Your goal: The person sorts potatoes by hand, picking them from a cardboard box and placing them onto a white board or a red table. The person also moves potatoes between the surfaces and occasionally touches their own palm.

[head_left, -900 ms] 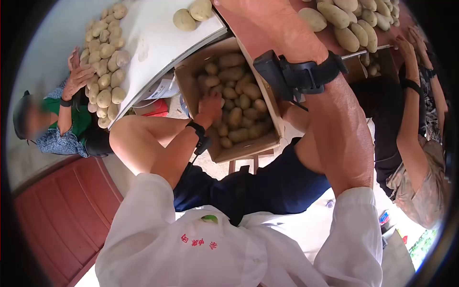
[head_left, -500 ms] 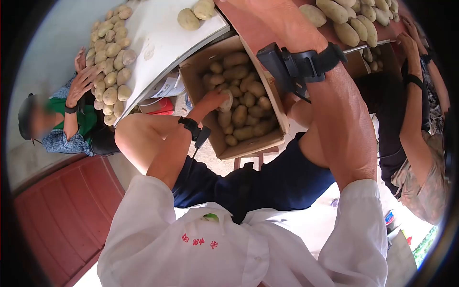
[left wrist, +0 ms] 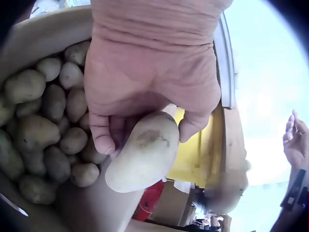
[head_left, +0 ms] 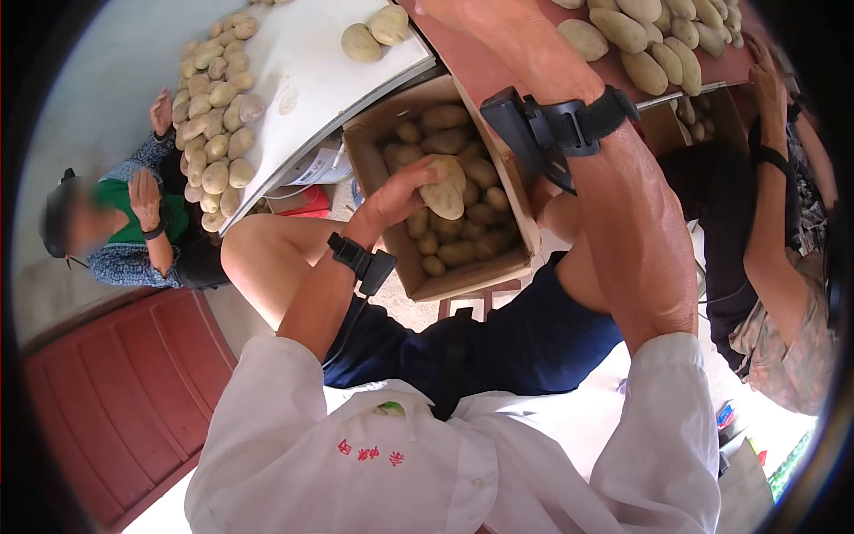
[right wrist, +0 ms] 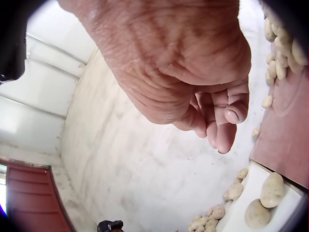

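My left hand (left wrist: 152, 72) grasps a potato (left wrist: 145, 157) near the middle of the head frame, above a cardboard box (head_left: 463, 282); only the left wrist view shows its brown blemish. The head view crops my right hand (right wrist: 193, 72); its wrist view reveals loosely bent, unladen fingers. Upper left, a white table (head_left: 285, 102) bears piled potatoes (head_left: 213, 133).

The box (head_left: 470, 278) is matt cardboard, the held potato (left wrist: 145, 159) smooth and dull, the shirt (head_left: 267, 427) cloth, the white tabletop (head_left: 307, 76) smooth.
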`<state>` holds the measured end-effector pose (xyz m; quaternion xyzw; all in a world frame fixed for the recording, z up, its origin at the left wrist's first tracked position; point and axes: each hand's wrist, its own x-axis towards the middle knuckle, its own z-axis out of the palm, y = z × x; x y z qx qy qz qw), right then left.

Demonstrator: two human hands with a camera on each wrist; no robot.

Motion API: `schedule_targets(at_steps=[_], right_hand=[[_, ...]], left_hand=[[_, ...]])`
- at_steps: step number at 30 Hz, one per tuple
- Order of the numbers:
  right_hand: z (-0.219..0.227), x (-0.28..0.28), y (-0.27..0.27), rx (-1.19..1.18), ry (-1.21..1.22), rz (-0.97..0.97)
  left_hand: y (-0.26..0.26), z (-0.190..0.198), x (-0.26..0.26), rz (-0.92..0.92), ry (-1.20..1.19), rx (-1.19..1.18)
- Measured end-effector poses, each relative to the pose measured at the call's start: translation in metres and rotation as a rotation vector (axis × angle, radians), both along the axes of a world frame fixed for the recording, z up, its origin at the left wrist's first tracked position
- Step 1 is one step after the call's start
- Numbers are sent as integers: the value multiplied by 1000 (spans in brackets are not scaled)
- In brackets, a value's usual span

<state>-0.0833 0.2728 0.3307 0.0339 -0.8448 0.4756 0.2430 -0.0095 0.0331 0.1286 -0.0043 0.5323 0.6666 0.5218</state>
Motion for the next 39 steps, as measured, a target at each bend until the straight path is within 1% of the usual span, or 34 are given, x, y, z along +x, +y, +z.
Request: schedule_targets(at_steps=[3,5,6,8,9,11,12,13,14,15,17,18,19,20,22,23,24,25,26,27,29,30,32,34,36,38,39], right_hand=[[2,1,-2,-9,-17,0],[4,2,-1,-68,-69,41],[2,2,0,-70,-59,44],[-5,0,2,-13,68,66],[-7,0,1,-15,86,70],[-9,2,-1,-71,152,41],[-9,3,-2,-73,168,46],[-9,4,-2,-50,152,37],[-8,3,-4,-25,129,30],[-6,5,-4,-25,140,35],[-3,6,-2,-17,50,61],[-6,3,-1,-15,60,63],[-11,1,-1,10,28,65],[-15,-2,-1,36,-6,66],[-14,-2,-3,23,-30,63],[-14,-1,-4,11,-56,59],[-14,0,-4,15,-51,58],[-15,0,-5,23,-46,63],[-15,1,-4,32,-40,67],[-14,1,-4,37,-39,66],[-14,0,-7,29,-83,65],[-15,0,-7,31,-83,64],[-16,0,-7,45,-38,64],[-13,2,-9,56,-66,56],[-9,2,-10,64,-101,47],[-7,4,-10,88,-58,75],[-4,8,-10,85,-82,77]], left_hand=[[-4,17,2,-9,34,-4],[-5,31,4,-12,74,0],[-6,37,5,-10,84,-2],[-8,49,9,15,155,-51],[-9,58,10,19,172,-53],[-9,76,10,-12,353,-187],[-11,83,9,-6,369,-190],[-15,90,6,-36,464,-288],[-20,98,2,-63,551,-384],[-24,106,-1,-63,583,-442],[-27,131,-7,-45,614,-457],[-30,140,-11,-36,637,-470],[-35,144,-16,20,621,-406],[-40,148,-23,22,627,-405],[-50,160,-43,102,658,-385],[-53,169,-52,132,663,-453],[-56,174,-65,134,668,-449],[-58,179,-80,118,812,-523],[-57,180,-94,103,956,-596],[-55,179,-106,105,957,-592],[-55,175,-128,212,1281,-747],[-57,165,-137,213,1282,-745],[-63,138,-149,105,1411,-759],[-56,128,-140,95,1389,-779],[-51,120,-133,165,1300,-746],[-53,115,-132,176,1303,-744],[-54,113,-132,212,1345,-764]])
